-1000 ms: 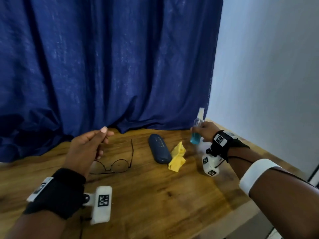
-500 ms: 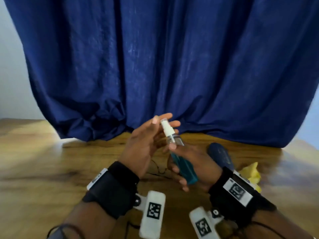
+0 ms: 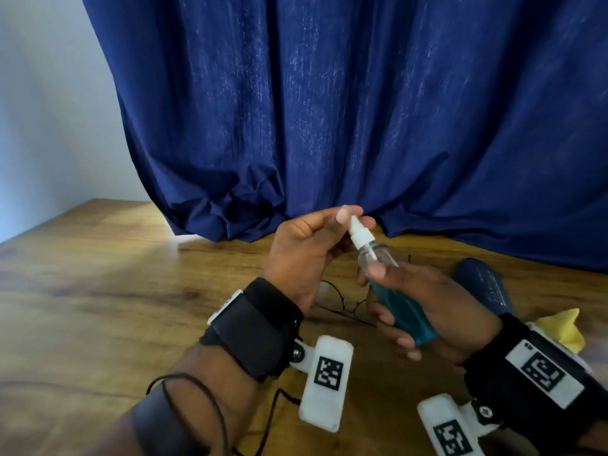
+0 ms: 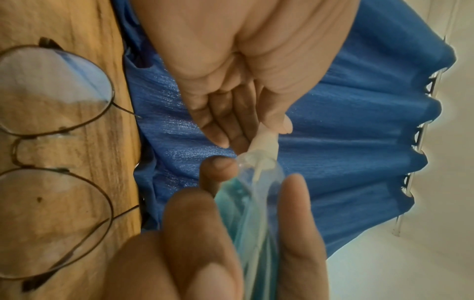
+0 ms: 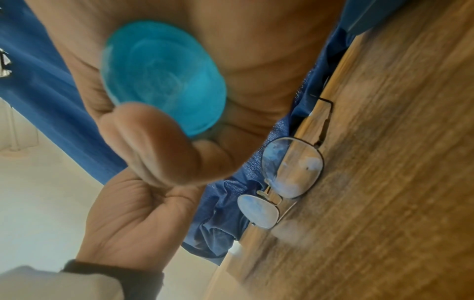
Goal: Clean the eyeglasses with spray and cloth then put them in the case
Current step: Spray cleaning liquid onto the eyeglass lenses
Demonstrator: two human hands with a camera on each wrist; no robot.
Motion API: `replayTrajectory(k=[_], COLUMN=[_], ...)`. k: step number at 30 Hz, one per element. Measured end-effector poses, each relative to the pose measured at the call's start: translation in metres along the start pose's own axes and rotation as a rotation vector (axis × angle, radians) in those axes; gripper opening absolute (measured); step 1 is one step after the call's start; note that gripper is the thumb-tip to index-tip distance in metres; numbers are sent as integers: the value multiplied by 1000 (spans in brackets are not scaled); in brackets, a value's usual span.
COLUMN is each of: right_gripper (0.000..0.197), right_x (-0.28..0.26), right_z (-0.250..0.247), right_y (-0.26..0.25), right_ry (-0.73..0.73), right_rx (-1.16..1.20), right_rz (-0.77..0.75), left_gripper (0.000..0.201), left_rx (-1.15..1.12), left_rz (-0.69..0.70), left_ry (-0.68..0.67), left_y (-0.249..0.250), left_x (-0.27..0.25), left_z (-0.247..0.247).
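Note:
My right hand (image 3: 424, 311) grips the clear spray bottle (image 3: 399, 306) of blue liquid, tilted with its white nozzle (image 3: 359, 232) up and to the left. My left hand (image 3: 316, 248) pinches that nozzle between thumb and fingertips. From below, the right wrist view shows the bottle's blue base (image 5: 164, 75). The thin-framed eyeglasses (image 3: 342, 304) lie open on the wooden table (image 3: 115, 291) under both hands, also seen as eyeglasses (image 4: 56, 158) in the left wrist view. The dark blue case (image 3: 483, 284) lies shut to the right, with the yellow cloth (image 3: 562, 327) beside it.
A dark blue curtain (image 3: 329, 110) hangs along the table's far edge and bunches onto the wood. A pale wall (image 3: 42, 103) stands at the left. Bare wood stretches to the left of my hands.
My right hand has carried the spray bottle from the table's right side to the middle, over the eyeglasses. My left hand has risen to it and taken the nozzle.

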State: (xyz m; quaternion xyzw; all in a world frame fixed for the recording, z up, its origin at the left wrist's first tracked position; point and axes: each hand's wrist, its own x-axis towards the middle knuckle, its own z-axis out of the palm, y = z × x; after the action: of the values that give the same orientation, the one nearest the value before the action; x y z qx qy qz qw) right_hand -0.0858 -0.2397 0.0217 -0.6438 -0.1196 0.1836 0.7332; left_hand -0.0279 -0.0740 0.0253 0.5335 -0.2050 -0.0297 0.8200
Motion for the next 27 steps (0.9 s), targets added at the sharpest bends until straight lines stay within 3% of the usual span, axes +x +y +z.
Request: replayTrajectory(k=[5, 8, 11, 19, 22, 27], right_gripper=[22, 41, 42, 36, 38, 39], right_x=[-6, -6, -4, -1, -2, -2], right_z=[-5, -10, -13, -19, -20, -19], right_y=[1, -3, -4, -1, -2, -1], right_ry=[23, 86, 149, 178, 176, 172], right_rx=[-68, -18, 7, -5, -15, -26], right_rz=[-34, -85, -114, -119, -131, -136], left_gripper=[10, 11, 14, 27, 29, 35], left_rx=[-150, 47, 324, 806, 895, 899], left_rz=[46, -33, -181, -342, -438, -487], left_ry=[370, 454, 404, 260, 215, 206], left_y=[25, 41, 22, -2, 0, 5], left_x=[24, 28, 25, 21, 20, 18], left_z=[-47, -88, -92, -96, -93, -88])
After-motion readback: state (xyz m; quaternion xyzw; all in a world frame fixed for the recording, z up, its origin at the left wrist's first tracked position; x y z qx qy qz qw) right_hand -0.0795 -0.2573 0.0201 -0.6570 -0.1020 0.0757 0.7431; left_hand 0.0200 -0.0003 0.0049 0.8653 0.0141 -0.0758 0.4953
